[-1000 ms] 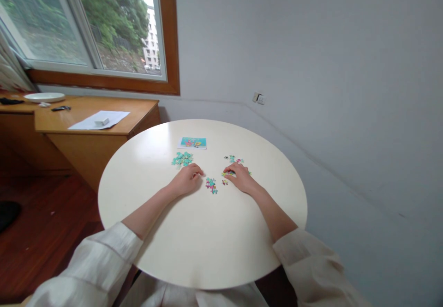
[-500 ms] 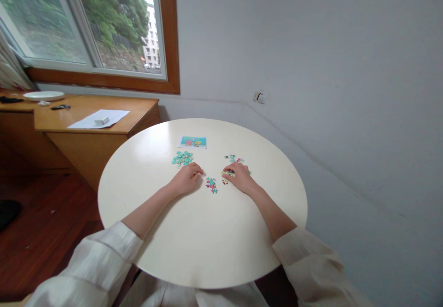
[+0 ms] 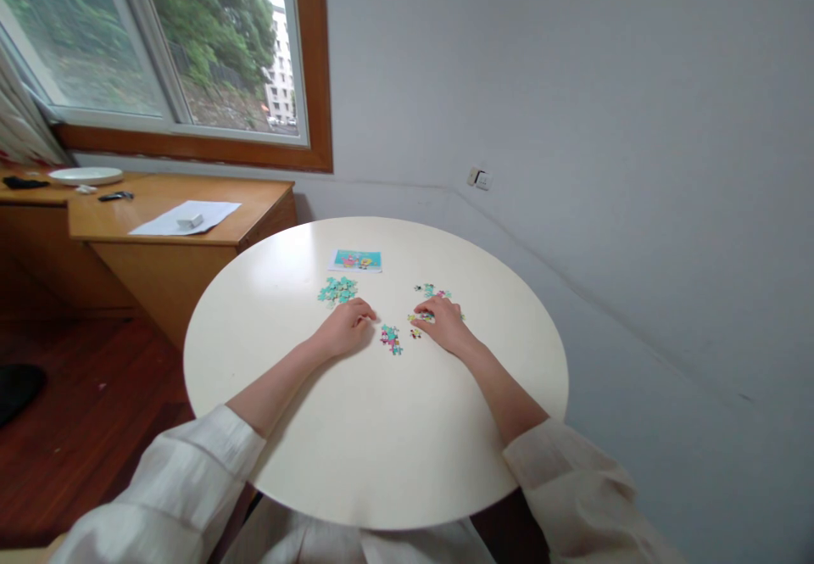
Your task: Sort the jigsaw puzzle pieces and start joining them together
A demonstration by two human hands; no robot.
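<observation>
My left hand (image 3: 347,326) rests on the round table with its fingers curled in; whether anything is inside them I cannot make out. Just right of its fingertips lies a small joined cluster of puzzle pieces (image 3: 390,338), pink and teal. Over the loose yellowish puzzle pieces (image 3: 415,334) on the right is my right hand (image 3: 443,324), thumb and fingers apart, partly covering them. Beyond that hand are several more loose pieces (image 3: 429,290). A heap of teal puzzle pieces (image 3: 338,290) sits behind my left hand.
A picture card (image 3: 357,260) with a teal cartoon scene lies at the back of the white round table (image 3: 381,445). To the left, a wooden desk (image 3: 264,203) carries paper, a small white box and a white plate (image 3: 86,175). A wall stands behind and to the right.
The whole view has shifted very slightly. My right hand's index finger and thumb are a little further apart; my left hand stays nearly the same.
</observation>
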